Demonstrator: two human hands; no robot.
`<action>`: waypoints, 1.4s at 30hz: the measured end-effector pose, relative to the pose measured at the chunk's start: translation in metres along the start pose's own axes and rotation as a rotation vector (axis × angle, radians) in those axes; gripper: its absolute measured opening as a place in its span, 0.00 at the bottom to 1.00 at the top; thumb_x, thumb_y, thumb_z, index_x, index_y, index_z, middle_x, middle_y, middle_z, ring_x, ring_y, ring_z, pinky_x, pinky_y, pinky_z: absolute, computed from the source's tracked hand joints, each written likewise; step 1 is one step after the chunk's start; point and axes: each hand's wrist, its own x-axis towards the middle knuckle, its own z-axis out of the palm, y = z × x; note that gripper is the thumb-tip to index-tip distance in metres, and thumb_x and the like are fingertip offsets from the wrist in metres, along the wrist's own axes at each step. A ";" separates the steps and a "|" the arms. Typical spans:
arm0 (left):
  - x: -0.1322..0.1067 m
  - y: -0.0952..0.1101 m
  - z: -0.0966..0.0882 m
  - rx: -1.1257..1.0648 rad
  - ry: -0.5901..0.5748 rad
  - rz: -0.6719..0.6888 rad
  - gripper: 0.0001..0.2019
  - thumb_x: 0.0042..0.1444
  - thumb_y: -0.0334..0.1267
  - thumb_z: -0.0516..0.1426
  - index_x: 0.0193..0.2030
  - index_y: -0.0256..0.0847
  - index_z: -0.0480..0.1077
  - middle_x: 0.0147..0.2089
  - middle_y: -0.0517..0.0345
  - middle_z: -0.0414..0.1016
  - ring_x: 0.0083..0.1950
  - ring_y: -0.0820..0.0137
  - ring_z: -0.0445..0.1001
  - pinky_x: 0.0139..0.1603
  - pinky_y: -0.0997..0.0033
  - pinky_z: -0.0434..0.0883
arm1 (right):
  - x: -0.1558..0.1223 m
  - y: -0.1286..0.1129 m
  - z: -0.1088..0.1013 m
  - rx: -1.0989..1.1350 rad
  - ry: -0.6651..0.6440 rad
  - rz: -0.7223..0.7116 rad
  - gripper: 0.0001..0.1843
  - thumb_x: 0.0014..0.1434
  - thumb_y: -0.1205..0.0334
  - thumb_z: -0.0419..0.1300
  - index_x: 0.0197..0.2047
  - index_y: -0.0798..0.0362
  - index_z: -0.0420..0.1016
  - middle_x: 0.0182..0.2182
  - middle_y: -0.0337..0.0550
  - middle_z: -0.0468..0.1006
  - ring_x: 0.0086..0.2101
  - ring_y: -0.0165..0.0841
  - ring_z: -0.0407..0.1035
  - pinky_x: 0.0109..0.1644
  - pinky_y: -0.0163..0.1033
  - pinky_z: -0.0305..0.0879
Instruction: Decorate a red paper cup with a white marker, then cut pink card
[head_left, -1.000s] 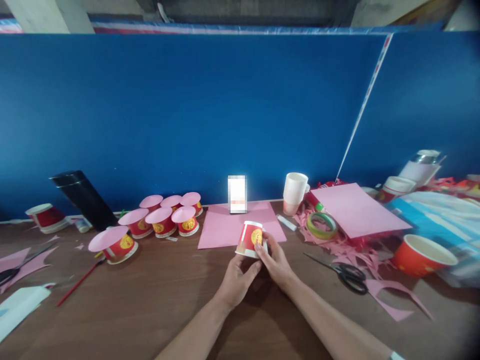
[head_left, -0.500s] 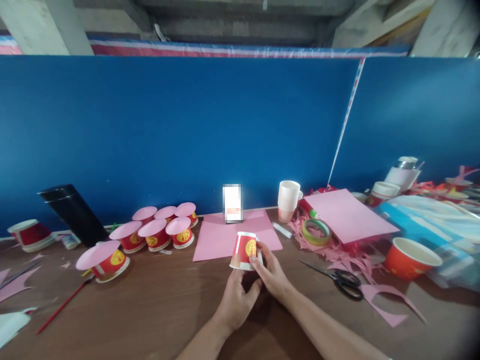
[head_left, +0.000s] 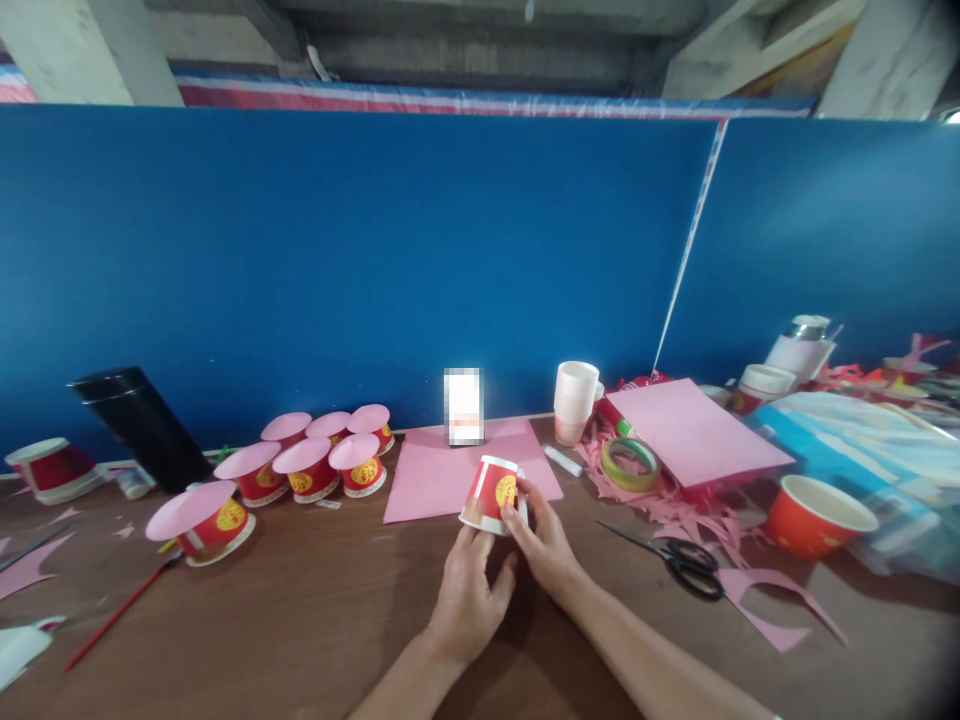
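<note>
1. Tilted further right than half a second ago, above the brown worktop [head_left: 315, 620], is the red cup [head_left: 489, 490].
2. Pink paper [head_left: 420, 478] lies flat beyond it.
3. Left hand [head_left: 469, 592]: fingertips at the cup's lower edge; whether its grip is grasping, I cannot tell.
4. Right hand [head_left: 546, 538]: its grip clasps the cup's right side, thumb in front.

One head-worn view, forward and down across table [head_left: 300, 620] toward blue partition [head_left: 420, 250]
</note>
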 end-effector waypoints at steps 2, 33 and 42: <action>-0.001 -0.005 -0.001 0.035 -0.031 0.003 0.19 0.45 0.32 0.60 0.47 0.43 0.72 0.50 0.47 0.69 0.55 0.53 0.62 0.60 0.58 0.53 | 0.000 -0.001 0.000 0.015 -0.029 -0.010 0.19 0.57 0.58 0.55 0.52 0.52 0.61 0.43 0.44 0.73 0.43 0.36 0.68 0.46 0.38 0.65; 0.006 -0.002 -0.004 -0.344 -0.004 -0.186 0.18 0.50 0.32 0.57 0.50 0.39 0.68 0.51 0.49 0.71 0.54 0.59 0.67 0.54 0.62 0.62 | -0.004 -0.005 -0.002 0.032 -0.123 0.037 0.25 0.57 0.58 0.56 0.57 0.51 0.58 0.47 0.45 0.72 0.44 0.37 0.68 0.49 0.42 0.65; 0.010 -0.016 -0.005 -0.877 0.049 -0.293 0.14 0.56 0.35 0.50 0.46 0.36 0.72 0.47 0.50 0.74 0.53 0.61 0.67 0.56 0.60 0.61 | -0.004 0.004 -0.002 0.057 -0.079 0.045 0.27 0.57 0.57 0.56 0.58 0.51 0.57 0.48 0.45 0.71 0.46 0.38 0.67 0.52 0.45 0.62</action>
